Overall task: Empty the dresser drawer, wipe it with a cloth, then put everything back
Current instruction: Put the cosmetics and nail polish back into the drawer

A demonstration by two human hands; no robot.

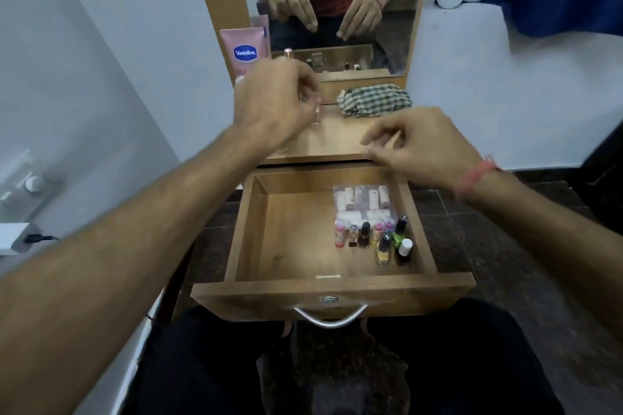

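Fingers of the left hand are curling around a small clear bottle on the dresser top, the right hand is hanging loosely open, while the drawer is holding only some small bottles, the cloth lying behind, so refilling seems half done.

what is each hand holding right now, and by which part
Left hand fingers curl round a small clear bottle near its top; right hand holds nothing.
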